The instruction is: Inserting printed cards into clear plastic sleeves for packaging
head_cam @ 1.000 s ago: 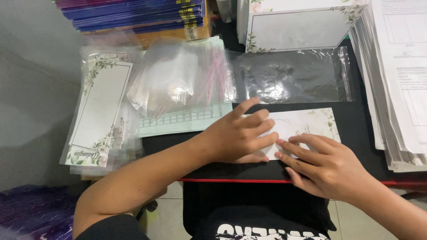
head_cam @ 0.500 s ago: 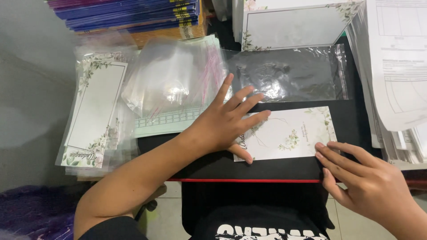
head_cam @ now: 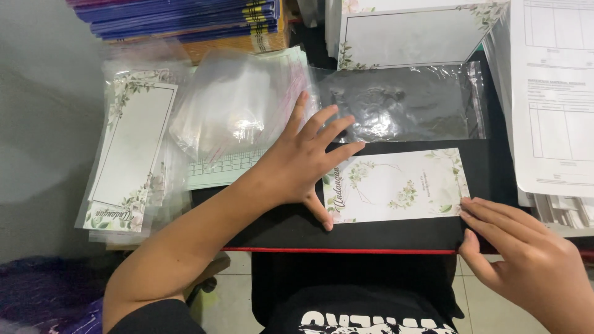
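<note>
Left hand (head_cam: 297,164) lay flat, fingers (head_cam: 334,127) spread wide, thumb pinning the card (head_cam: 399,185) at its 9 o'clock edge. Right hand (head_cam: 526,260) gripped nothing; its fingertips (head_cam: 473,207) were loosely extended and touched the card's corner at 4 o'clock. The card lay flat, floral face up, on the black desk (head_cam: 284,226). At 12 o'clock from it lay a clear sleeve (head_cam: 402,102); at 10 o'clock a sleeve pile (head_cam: 238,105); at 9 o'clock, well apart, bagged cards (head_cam: 127,154); at 2 o'clock, paper forms (head_cam: 554,99).
</note>
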